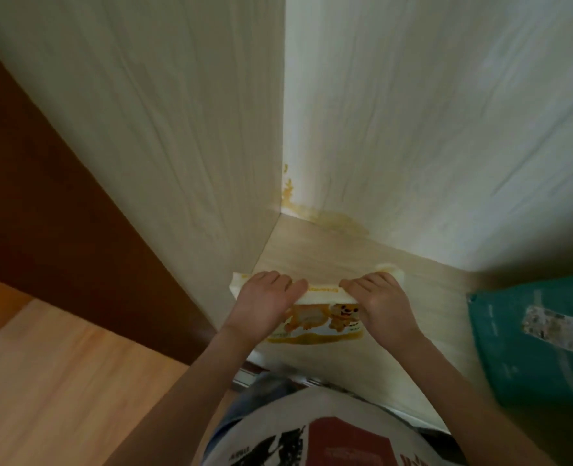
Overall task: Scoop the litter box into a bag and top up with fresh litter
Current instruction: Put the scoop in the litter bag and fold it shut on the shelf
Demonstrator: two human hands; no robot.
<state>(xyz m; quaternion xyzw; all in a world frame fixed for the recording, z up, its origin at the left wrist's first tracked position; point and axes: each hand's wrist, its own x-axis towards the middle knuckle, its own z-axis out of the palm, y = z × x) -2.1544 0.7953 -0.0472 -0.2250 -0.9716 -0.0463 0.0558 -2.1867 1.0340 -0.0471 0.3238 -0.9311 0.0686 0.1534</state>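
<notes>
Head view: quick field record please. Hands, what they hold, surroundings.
left hand: grips top edge of litter bag
right hand: grips same top edge
litter bag: white and yellow, cartoon animal print, upright in a pale wood-grain corner
teal package: at right, apart from the bag, label on its face
stain: yellowish, at the corner base
litter box: not in view

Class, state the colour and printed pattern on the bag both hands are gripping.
White litter bag with orange-yellow cartoon animals, seen in the head view.
</notes>
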